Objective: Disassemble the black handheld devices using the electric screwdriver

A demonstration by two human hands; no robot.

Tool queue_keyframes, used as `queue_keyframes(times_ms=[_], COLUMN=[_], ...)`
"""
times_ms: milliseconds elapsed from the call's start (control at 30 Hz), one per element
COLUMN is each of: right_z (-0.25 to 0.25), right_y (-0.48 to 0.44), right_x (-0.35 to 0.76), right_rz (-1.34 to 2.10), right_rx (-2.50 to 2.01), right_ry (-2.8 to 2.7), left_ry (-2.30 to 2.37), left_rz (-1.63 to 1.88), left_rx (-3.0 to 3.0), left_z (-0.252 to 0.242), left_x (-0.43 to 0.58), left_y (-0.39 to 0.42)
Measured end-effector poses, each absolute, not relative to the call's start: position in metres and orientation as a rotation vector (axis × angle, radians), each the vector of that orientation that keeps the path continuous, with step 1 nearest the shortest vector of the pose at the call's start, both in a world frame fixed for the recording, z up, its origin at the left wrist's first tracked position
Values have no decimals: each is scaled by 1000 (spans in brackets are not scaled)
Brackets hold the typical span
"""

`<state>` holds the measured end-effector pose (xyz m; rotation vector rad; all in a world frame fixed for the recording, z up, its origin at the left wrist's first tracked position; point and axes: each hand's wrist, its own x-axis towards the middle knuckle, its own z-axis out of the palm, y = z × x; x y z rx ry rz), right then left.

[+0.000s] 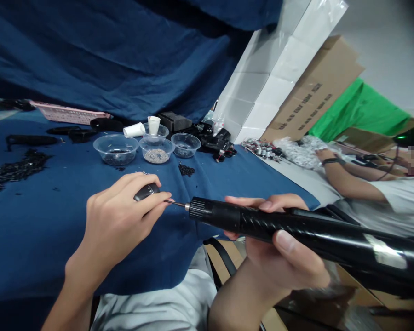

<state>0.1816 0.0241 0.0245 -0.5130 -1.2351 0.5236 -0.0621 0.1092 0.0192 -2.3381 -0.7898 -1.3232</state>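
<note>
My right hand (279, 248) is wrapped round a black electric screwdriver (262, 223), held nearly level with its bit pointing left. The thin bit (177, 203) reaches the fingertips of my left hand (120, 216). Those fingers are closed round a small black rounded part (146, 191) with pale marks on its side. My left fingers hide most of that part and the very tip of the bit. Just beyond my hands, a small heap of black screws (186, 170) lies on the blue cloth (227, 181).
Clear plastic bowls hold dark bits (115, 154), silvery small pieces (156, 156) and dark pieces (185, 146). White paper cups (134, 130), a pink basket (71, 113) and a pile of black strips (17, 170) are farther left. At right, a co-worker's arm (348, 177) rests near plastic-wrapped parts (298, 151).
</note>
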Motion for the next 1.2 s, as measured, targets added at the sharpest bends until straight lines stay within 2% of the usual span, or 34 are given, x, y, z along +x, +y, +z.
queue_keyframes(times_ms=[233, 467, 667, 933, 1067, 1200], right_z=[28, 36, 54, 52, 47, 43], right_y=[21, 35, 43, 28, 21, 8], right_x=[180, 143, 104, 115, 125, 133], right_rz=[506, 158, 398, 387, 363, 446], right_rx=[-593, -725, -350, -280, -275, -237], right_ry=[-1200, -899, -620, -507, -501, -412], left_ry=[-674, -681, -705, -646, -654, -553], left_rz=[-1215, -1217, -1207, -1286, -1544, -2241], left_rx=[-2179, -2179, -2171, -2288, -2410, -2639], left_z=[18, 18, 21, 12, 12, 14], left_x=[-57, -50, -47, -49, -49, -43], left_y=[108, 107, 107, 113, 112, 101])
